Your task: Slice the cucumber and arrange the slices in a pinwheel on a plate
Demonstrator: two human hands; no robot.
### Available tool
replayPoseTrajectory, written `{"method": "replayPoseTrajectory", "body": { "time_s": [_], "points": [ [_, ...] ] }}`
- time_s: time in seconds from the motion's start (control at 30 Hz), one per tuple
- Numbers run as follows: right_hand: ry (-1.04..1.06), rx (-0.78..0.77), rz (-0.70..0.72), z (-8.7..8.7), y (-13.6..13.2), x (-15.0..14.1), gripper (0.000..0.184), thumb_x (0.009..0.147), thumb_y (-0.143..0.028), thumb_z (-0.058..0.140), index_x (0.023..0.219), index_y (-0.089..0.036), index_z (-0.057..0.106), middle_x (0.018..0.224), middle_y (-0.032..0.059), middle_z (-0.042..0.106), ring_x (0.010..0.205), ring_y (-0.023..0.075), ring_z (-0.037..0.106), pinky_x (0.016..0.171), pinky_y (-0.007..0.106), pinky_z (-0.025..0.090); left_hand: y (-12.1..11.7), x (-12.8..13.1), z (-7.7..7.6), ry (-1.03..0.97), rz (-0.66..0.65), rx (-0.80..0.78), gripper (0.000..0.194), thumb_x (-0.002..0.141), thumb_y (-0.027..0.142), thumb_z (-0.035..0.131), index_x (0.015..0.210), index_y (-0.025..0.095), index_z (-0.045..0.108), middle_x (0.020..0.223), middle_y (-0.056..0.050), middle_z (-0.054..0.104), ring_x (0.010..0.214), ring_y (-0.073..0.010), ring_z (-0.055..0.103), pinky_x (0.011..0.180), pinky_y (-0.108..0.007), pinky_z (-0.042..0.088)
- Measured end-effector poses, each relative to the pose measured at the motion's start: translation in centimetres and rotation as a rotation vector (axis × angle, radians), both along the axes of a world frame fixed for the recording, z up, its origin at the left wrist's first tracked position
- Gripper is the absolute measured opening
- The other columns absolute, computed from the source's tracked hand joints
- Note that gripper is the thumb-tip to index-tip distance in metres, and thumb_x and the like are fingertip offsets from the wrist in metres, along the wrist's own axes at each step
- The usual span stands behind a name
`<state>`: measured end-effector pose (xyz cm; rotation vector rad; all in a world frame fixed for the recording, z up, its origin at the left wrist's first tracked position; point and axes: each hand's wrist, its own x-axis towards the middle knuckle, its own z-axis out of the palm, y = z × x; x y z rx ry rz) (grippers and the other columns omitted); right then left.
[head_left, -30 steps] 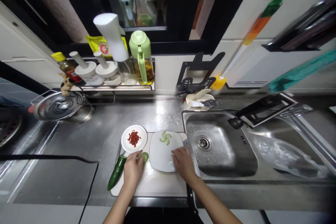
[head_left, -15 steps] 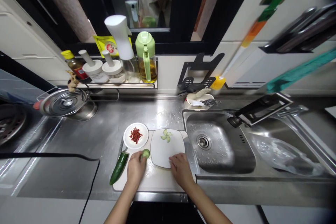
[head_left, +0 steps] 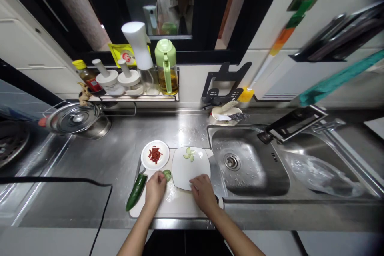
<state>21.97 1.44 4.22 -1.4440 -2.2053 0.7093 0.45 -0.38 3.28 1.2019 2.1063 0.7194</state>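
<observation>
My left hand [head_left: 155,188] rests on the white cutting board [head_left: 177,206] with its fingers curled on a cut cucumber piece [head_left: 167,175]. A longer dark green cucumber piece [head_left: 136,191] lies left of that hand at the board's edge. My right hand [head_left: 202,194] sits at the near edge of a square white plate [head_left: 192,168], fingers bent and touching its rim. A few thin cucumber slices [head_left: 189,155] lie at the far side of that plate. A small round white dish [head_left: 147,161] with chopped red bits [head_left: 155,155] stands beside it on the left.
A steel sink [head_left: 249,168] with a black tap [head_left: 288,126] lies right of the board; a clear plastic bag [head_left: 321,174] lies further right. A rack of bottles and jars [head_left: 135,76] lines the back wall. A pot lid [head_left: 73,118] is at left, a black cable [head_left: 60,180] crosses the counter.
Little has moved: my left hand stays on the cucumber piece and my right hand has slid slightly left along the plate's near edge. The view shifted a little.
</observation>
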Motion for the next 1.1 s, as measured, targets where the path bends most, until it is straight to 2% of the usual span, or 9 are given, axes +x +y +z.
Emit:
{"method": "replayPoseTrajectory", "body": {
  "time_s": [0.17,0.5,0.63,0.77,0.9,1.0,1.1],
  "points": [
    [0.052,-0.035,0.014,0.0,0.5,-1.1,0.023,0.079,-0.008,0.047,0.09,-0.02,0.065,0.085,0.0057,0.062,0.087,0.0206,0.051,0.08,0.036,0.041,0.0,0.0,1.0,-0.15,-0.007,0.037,0.021,0.072,0.04,0.057,0.073,0.019,0.059,0.062,0.002,0.061,0.058,-0.0124,0.054,0.061,-0.022,0.04],
    [0.161,-0.037,0.014,1.1,2.9,-3.1,0.02,0.077,-0.013,0.057,0.093,-0.021,0.065,0.088,0.0045,0.066,0.09,0.0206,0.053,0.085,0.035,0.04,1.5,2.0,3.0,-0.309,-0.16,0.068,0.029,0.07,0.046,0.062,0.071,0.017,0.062,0.054,0.005,0.05,0.054,-0.0094,0.045,0.055,-0.02,0.036],
    [0.175,-0.082,-0.013,2.0,3.4,-2.8,0.013,0.078,-0.016,0.056,0.085,-0.022,0.065,0.085,0.0017,0.067,0.09,0.0191,0.055,0.083,0.033,0.04,2.3,2.9,3.3,-0.369,-0.186,0.05,0.03,0.067,0.047,0.063,0.071,0.017,0.063,0.057,0.004,0.053,0.054,-0.0094,0.045,0.054,-0.02,0.035],
    [0.187,-0.16,-0.03,2.8,3.6,-2.1,0.012,0.079,-0.018,0.055,0.078,-0.023,0.065,0.08,-0.0005,0.067,0.086,0.0177,0.057,0.08,0.031,0.04,2.8,3.3,3.1,-0.484,-0.155,0.031,0.034,0.065,0.048,0.064,0.073,0.016,0.065,0.061,0.002,0.058,0.057,-0.0102,0.048,0.057,-0.021,0.037],
    [0.223,-0.208,-0.055,3.6,3.8,-1.3,0.01,0.079,-0.02,0.056,0.077,-0.023,0.066,0.079,-0.0004,0.068,0.085,0.0181,0.057,0.078,0.031,0.041,3.1,3.7,3.0,-0.692,-0.05,-0.088,0.045,0.068,0.057,0.06,0.079,0.014,0.064,0.069,-0.002,0.063,0.059,-0.0107,0.054,0.052,-0.02,0.035],
    [0.239,-0.229,-0.041,4.6,3.9,-0.7,0.011,0.079,-0.021,0.055,0.078,-0.023,0.066,0.08,0.0001,0.068,0.085,0.0183,0.057,0.075,0.03,0.042,3.2,4.2,3.1,-0.903,0.077,-0.271,0.052,0.07,0.061,0.058,0.089,0.012,0.062,0.07,-0.005,0.065,0.053,-0.0091,0.055,0.045,-0.018,0.03],
    [0.239,-0.252,-0.004,5.6,3.9,-0.2,0.012,0.08,-0.021,0.054,0.079,-0.024,0.066,0.081,0.0002,0.067,0.085,0.018,0.057,0.071,0.029,0.042,3.3,4.7,3.3,-1.121,0.136,-0.454,0.051,0.072,0.058,0.061,0.095,0.012,0.06,0.066,-0.006,0.066,0.047,-0.0076,0.053,0.041,-0.016,0.029]
  ]
}}
